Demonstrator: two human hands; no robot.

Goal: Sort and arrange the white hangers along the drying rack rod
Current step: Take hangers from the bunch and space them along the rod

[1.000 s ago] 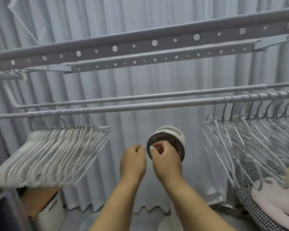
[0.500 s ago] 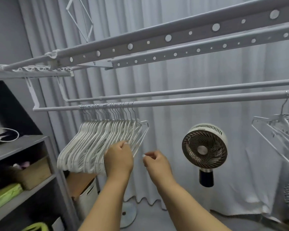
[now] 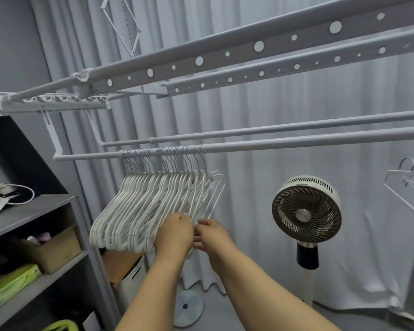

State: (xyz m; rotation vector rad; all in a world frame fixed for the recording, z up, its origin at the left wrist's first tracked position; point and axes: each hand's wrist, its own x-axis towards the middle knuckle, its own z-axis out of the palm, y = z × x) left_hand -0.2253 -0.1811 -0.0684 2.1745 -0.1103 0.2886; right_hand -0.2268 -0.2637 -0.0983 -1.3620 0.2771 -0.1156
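**Both hands at the packed bunch of hangers**

We saw a tight bunch of white hangers (image 3: 153,206) hanging by thin metal hooks from the nearer rod (image 3: 296,144) of the drying rack, crowded toward its left end. Their arms were slim, smooth and rounded, pressed so closely together that we could not count them. The rod was a plain grey tube; a second, thinner one ran just behind it.

Our left hand (image 3: 173,235) was curled in a loose fist against the lower right edge of the bunch. Its fingers faced away from us, so we could not tell whether they gripped a hanger or only touched it. Our right hand (image 3: 213,236) sat just beside it, fingers bent and drawn together near the bottom bar of the outermost hanger; whether they pinched it was hidden behind the left hand.

At the right edge a few more hangers (image 3: 409,185) showed, cut off by the frame. A round fan (image 3: 306,211) with a dark swirled grille and white rim stood between the two groups, before pleated pale curtains (image 3: 261,211). Grey shelves (image 3: 34,206) on the left held a cardboard box (image 3: 58,249), its contents hard to make out.
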